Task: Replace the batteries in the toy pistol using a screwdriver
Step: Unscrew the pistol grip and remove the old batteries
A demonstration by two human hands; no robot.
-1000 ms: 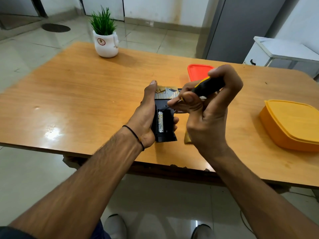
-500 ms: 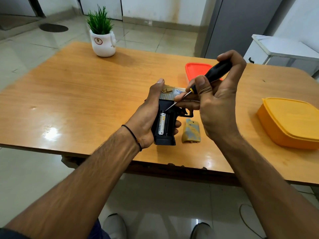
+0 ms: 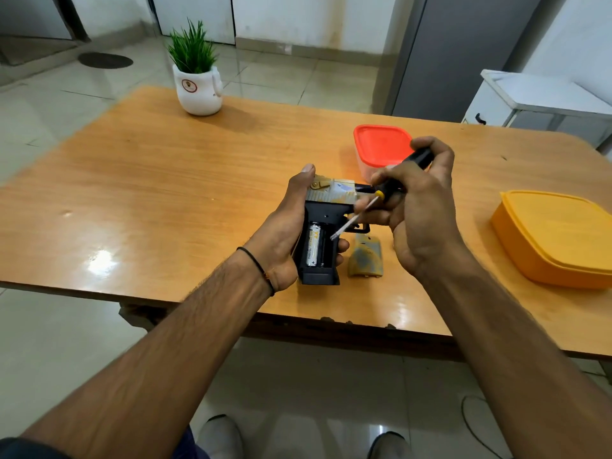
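Head view: left hand grips toy pistol, its open compartment holding one battery marked "AA", seemingly; right hand clasps screwdriver above it

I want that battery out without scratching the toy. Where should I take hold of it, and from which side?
Take the AA battery at its far end, coming from above through the open grip of the toy pistol. It lies lengthwise, with the compartment wall on its left and an empty slot on its right, so a fingertip or the screwdriver tip probably fits there.
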